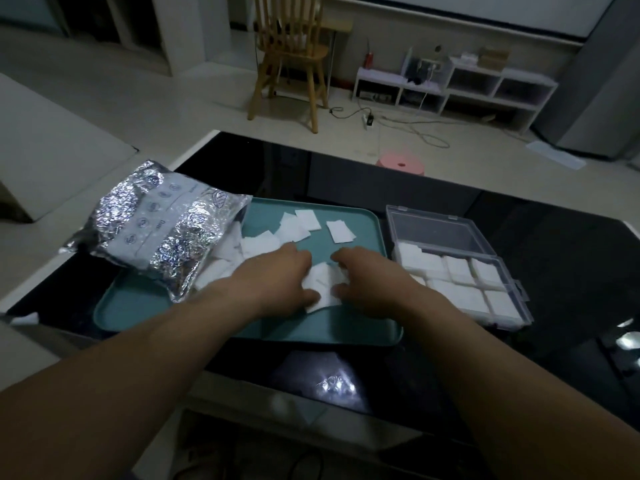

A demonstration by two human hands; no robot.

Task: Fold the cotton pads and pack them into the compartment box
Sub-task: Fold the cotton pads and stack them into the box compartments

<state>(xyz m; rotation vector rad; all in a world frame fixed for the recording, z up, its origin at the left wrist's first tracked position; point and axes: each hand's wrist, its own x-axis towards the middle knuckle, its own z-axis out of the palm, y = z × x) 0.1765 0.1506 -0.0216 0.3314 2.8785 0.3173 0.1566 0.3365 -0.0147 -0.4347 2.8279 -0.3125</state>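
Note:
A white cotton pad (323, 285) lies on the teal tray (349, 332) between my two hands. My left hand (277, 277) grips its left edge with curled fingers, and my right hand (367, 275) pinches its right edge. Several loose pads (298, 226) are scattered further back on the tray. To the right stands the clear compartment box (512, 296) with its lid open; its compartments hold folded white pads (457, 271).
A crinkled silver foil bag (156, 223) of pads rests on the tray's left side, with pads spilling from its mouth. All this sits on a glossy black table (554, 237). A pink stool (401, 162) and a wooden chair (291, 53) stand beyond it.

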